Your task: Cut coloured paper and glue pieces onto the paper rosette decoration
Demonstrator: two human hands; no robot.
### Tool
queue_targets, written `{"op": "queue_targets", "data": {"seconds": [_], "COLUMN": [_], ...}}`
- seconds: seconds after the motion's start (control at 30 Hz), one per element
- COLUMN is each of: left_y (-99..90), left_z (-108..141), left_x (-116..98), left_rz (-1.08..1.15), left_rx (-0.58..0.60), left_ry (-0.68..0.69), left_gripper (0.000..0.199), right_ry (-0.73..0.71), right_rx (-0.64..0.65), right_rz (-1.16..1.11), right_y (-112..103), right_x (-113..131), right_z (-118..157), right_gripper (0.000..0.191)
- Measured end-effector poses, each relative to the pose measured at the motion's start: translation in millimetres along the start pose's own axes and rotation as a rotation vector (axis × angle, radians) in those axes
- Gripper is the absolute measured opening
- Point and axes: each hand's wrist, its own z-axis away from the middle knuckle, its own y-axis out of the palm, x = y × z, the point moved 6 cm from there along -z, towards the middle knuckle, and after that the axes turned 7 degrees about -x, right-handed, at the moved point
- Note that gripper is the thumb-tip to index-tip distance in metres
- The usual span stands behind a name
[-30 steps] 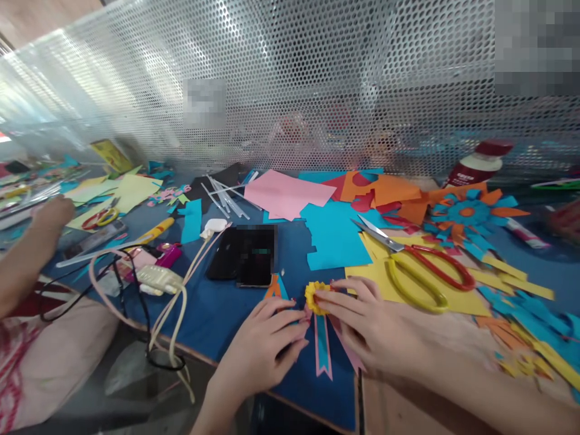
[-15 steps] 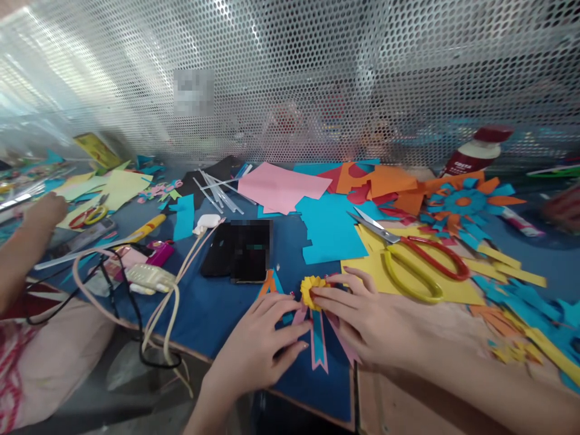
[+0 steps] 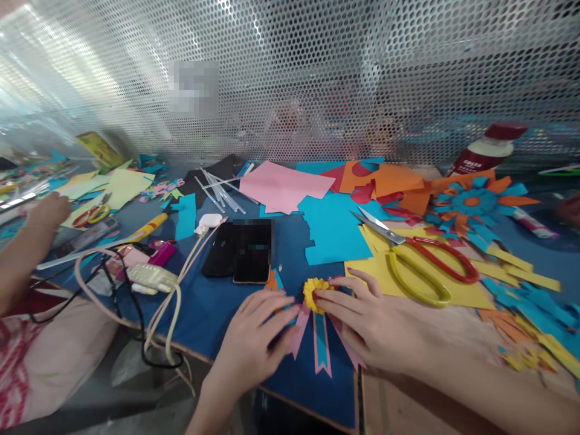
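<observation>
A bottle (image 3: pixel 483 154) with a dark red cap is set at the far right, near the mesh screen (image 3: pixel 290 78); its fill cannot be made out. A slanted yellow box (image 3: pixel 100 150) is seen at the far left, its inside hidden. A round, pleated yellow paper rosette (image 3: pixel 312 296) is laid near the bench's (image 3: pixel 199 317) front edge, between the left hand (image 3: pixel 256 341) and the right hand (image 3: pixel 374 323). Pink tails (image 3: pixel 299 331) are fanned below it, the middle one faced with blue and notched at its end. The rosette is touched by the right hand's extended fingers; whether it is also pinched cannot be told. The left hand is held beside the left tail, its fingers loosely curved and parted; contact there cannot be confirmed.
</observation>
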Motion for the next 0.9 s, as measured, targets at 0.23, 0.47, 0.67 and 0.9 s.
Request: {"op": "queue_targets", "data": {"seconds": [0.23, 0.47, 0.67, 0.9], "left_y": [-3.5, 7.5, 12.9, 5.8], "left_z": [2.7, -11.4, -20.9, -29.2], "left_x": [20.6, 21.6, 26.7, 26.2], "left_rz": [-0.183, -0.286, -0.355, -0.236], "left_rx": [0.123, 0.151, 0.148, 0.141], "left_ry": [-0.037, -0.082, -0.127, -0.091], "left_gripper": [0.043, 0.052, 0.062, 0.031], "right_ry": [0.002, 0.003, -0.002, -0.004], "right_rx": [-0.005, -0.021, -0.038, -0.037], "right_rz": [-0.009, -0.011, 0.003, 0.006], "right_y": [-0.1, 0.3, 0.0, 2.4], "right_x": [-0.7, -0.4, -0.2, -0.5], "right_z": [0.2, 0.7, 0.8, 1.3], "right_gripper": [0.037, 0.036, 0.036, 0.035]}}
